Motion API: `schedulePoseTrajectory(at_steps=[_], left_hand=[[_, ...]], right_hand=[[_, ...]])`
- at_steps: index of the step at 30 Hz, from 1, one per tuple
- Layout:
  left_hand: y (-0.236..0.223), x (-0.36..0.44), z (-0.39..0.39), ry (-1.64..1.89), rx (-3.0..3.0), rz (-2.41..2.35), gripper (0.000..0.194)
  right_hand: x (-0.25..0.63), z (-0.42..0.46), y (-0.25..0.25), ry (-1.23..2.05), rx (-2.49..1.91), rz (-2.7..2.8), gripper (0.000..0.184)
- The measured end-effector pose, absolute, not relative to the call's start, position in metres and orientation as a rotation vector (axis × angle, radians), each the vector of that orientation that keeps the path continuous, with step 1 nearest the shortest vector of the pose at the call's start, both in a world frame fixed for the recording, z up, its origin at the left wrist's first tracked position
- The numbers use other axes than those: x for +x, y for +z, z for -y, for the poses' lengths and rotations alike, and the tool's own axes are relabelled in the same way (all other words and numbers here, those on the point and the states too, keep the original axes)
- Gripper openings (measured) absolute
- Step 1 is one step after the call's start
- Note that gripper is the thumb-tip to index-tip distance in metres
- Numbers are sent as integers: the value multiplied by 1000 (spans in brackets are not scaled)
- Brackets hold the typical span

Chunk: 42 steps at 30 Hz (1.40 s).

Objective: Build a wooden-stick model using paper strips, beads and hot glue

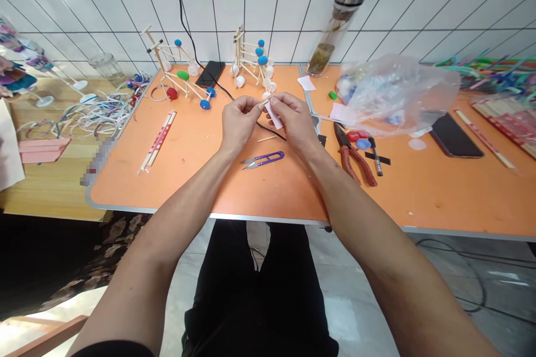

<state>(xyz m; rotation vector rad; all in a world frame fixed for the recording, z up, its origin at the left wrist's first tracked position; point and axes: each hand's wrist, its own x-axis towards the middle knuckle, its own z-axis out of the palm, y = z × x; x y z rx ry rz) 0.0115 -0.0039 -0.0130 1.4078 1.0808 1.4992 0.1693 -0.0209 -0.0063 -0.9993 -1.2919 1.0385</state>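
Surface: orange folding table (125,178) standing before white tiled wall (268,11).
Left hand (238,122): fingertips pressed together, pinching thin wooden stick (263,105) above thread snips (263,160).
Right hand (293,122): fingers pinch pale pink paper strip (274,116) close to stick, probably for keeping it steady.
Near snips: red-handled pliers (354,159) on right side, stick-and-ball model (251,61) behind.
Hidden: fingers cover the joining place; I cannot tell how paper meets stick.

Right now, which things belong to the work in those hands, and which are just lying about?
Part of the work: left hand on stick; right hand on paper strip; probably snips and stick models.

Lying about, it seems: pliers, phone, glass bottle, plastic bag.
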Motion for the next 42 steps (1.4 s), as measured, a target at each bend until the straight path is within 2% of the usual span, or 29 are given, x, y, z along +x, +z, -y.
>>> schedulePoseTrajectory(at_steps=[12,17,26,31,42], left_hand=[[-12,14,9,1530,1486,-1099,29],[-13,14,11,1542,1548,-1117,21],[-12,14,11,1532,1542,-1114,29],[-13,13,8,1524,1515,-1088,24],[-27,9,-6,1541,1594,-1026,31]], right_hand=[[168,22,-3,1060,-1033,1228,53],[169,21,-4,1061,-1037,1224,51],[168,21,-3,1068,-1041,1212,46],[171,17,-9,1054,-957,1220,49],[174,10,-20,1032,-863,1276,59]])
